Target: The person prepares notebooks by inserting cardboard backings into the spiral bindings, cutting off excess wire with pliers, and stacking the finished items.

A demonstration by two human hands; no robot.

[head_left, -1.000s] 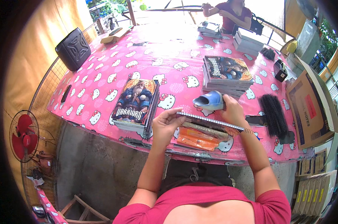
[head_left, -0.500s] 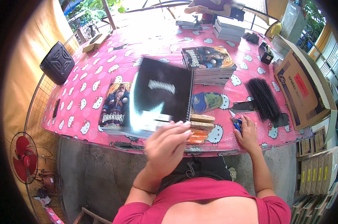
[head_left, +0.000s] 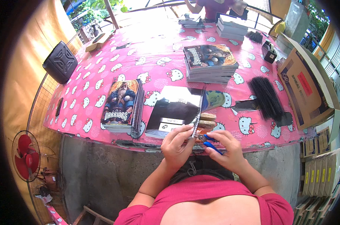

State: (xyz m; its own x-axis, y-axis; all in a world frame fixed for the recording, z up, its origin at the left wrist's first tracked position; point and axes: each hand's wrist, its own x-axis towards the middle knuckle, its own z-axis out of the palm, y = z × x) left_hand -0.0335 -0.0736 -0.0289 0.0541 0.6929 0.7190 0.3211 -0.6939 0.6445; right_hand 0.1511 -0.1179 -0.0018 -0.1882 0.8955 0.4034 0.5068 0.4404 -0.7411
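A spiral notebook (head_left: 166,110) with a glossy black cover lies on the table in front of me, its black coil binding along the right edge. My left hand (head_left: 176,148) grips its lower right corner, fingers on top by the coil's end. My right hand (head_left: 230,152) holds blue-handled pliers (head_left: 214,148), their jaws at the coil's near end; the exact contact is too small to tell. To the left sits a pile of bound notebooks (head_left: 119,103) with an illustrated warrior cover. A taller stack of the same illustrated books (head_left: 211,60) stands behind.
Loose black plastic coils (head_left: 265,97) lie at the right, beside an open cardboard box (head_left: 305,90). Farther back are a tape dispenser (head_left: 268,52) and more stacked books (head_left: 231,28). Another person (head_left: 213,6) is at the far edge. A black plastic case (head_left: 60,63) is at the left.
The black notebook has come down from a raised tilt onto the table. My left hand has closed on its corner. My right hand has lifted the pliers and brought them left to the coil.
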